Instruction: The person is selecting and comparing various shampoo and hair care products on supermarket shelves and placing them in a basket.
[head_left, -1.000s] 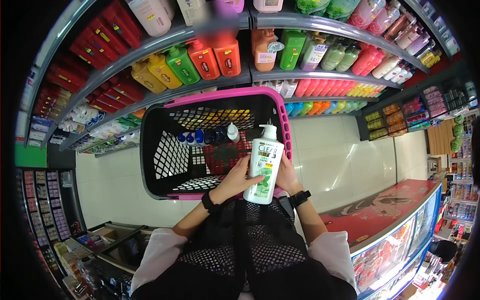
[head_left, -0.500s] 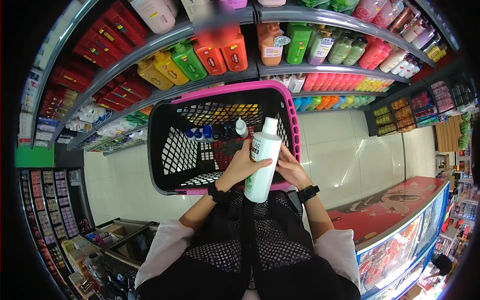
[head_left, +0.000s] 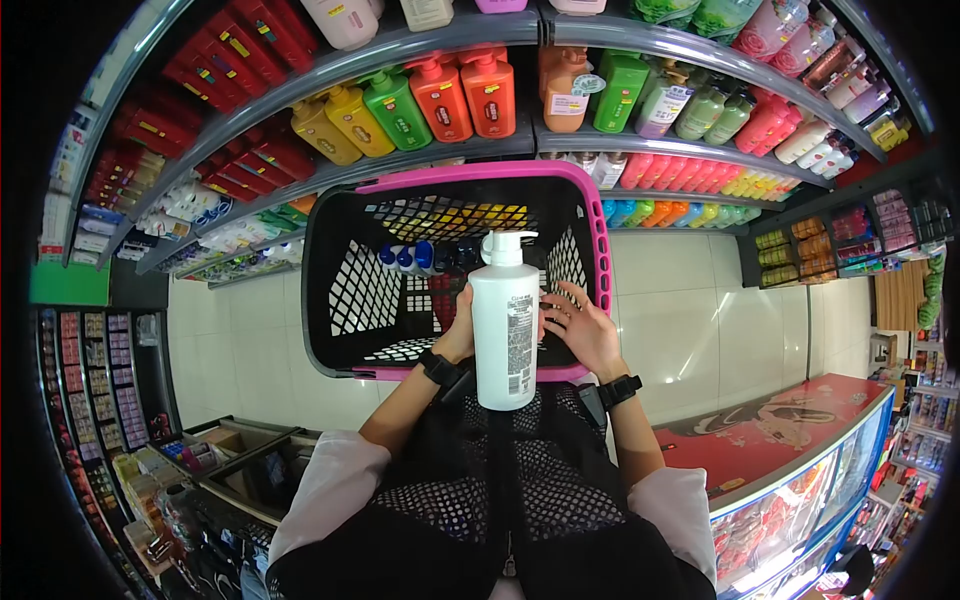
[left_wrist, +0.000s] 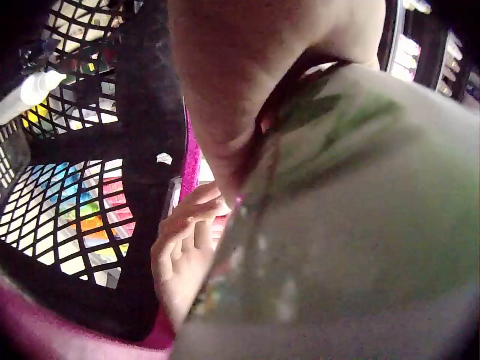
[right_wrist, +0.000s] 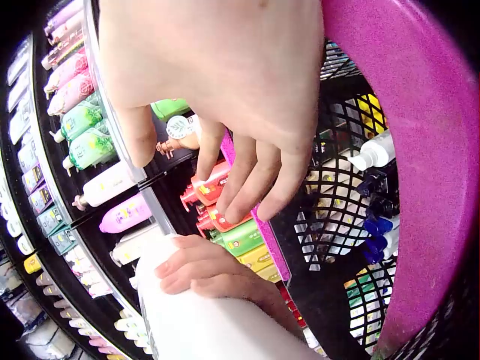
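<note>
A white shampoo pump bottle (head_left: 507, 345) stands upright before my body, its back label with dense print and a barcode facing me. My left hand (head_left: 460, 325) grips it from the left side, fingers curled behind it. In the right wrist view the left hand's fingers (right_wrist: 202, 266) wrap the white bottle (right_wrist: 199, 330). Just right of the bottle is my right hand (head_left: 592, 335), its fingers loosely spread with nothing held. The left wrist view shows green leaf artwork on the bottle (left_wrist: 375, 217) close up.
Below the hands is a black mesh basket with a pink rim (head_left: 455, 172). Several blue-capped bottles (head_left: 408, 257) and a white nozzle bottle (right_wrist: 375, 150) are inside it. Shelves of coloured pump bottles (head_left: 440, 100) rise ahead. A red-topped display case (head_left: 770, 430) stands at right.
The bottle has turned from its front label to its back label. My right hand has come off it to the right, while the left keeps hold.
</note>
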